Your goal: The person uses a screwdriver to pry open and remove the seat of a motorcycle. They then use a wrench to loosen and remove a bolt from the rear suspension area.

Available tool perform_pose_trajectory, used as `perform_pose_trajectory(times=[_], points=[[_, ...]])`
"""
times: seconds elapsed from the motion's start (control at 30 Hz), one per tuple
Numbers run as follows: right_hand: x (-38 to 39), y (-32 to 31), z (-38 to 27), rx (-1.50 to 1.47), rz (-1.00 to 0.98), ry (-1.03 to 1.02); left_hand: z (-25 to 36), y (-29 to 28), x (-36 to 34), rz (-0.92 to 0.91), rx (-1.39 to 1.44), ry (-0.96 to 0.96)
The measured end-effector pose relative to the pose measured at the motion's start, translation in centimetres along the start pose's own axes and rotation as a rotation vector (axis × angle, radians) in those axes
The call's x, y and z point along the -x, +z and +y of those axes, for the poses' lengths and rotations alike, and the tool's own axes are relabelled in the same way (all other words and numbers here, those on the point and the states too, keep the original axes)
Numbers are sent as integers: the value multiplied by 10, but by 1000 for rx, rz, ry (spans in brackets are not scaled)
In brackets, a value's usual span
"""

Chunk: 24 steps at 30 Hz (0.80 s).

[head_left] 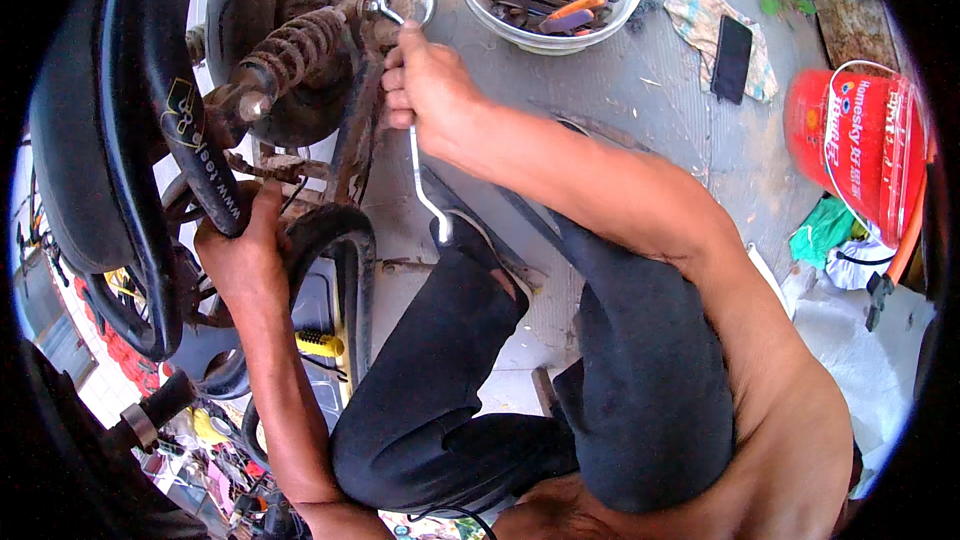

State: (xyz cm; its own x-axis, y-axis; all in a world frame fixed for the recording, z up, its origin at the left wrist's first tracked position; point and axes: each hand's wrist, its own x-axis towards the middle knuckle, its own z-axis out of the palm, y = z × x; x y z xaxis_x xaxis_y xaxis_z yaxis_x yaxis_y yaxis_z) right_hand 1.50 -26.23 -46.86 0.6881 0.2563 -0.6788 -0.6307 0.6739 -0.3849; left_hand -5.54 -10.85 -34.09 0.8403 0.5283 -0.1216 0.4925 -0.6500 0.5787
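Note:
My right hand (430, 85) is closed around a long silver wrench (416, 175). The wrench's far ring end sits at the axle end beside the dirty wheel (235, 0), and its other end hangs down above my knee. A rusty coil-spring shock absorber (295, 52) slants between the wheel and the black frame of the vehicle. On the left, my left hand (245, 250) is closed on a black frame tube (205, 165) below the shock absorber. Some of its fingers are hidden behind the tube.
A white bucket (545, 42) full of hand tools stands at the far side. Right of it, a black phone (731, 60) lies on a patterned cloth (690, 10). A red bucket (808, 130) stands at the right, and a black padded seat (75, 140) fills the left.

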Motion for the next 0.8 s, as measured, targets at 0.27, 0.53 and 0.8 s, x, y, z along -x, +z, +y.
perform_pose_trajectory(times=[0.27, 0.53, 0.8], points=[[-44, -37, 21, 405, 77, -399, -3, 3, -2, -1, 19, 25], [-59, -42, 43, 694, 127, -634, -3, 0, -2, -59, 13, 6], [-76, -41, 49, 625, 61, -600, 1, 2, -1, -35, -15, -5]])
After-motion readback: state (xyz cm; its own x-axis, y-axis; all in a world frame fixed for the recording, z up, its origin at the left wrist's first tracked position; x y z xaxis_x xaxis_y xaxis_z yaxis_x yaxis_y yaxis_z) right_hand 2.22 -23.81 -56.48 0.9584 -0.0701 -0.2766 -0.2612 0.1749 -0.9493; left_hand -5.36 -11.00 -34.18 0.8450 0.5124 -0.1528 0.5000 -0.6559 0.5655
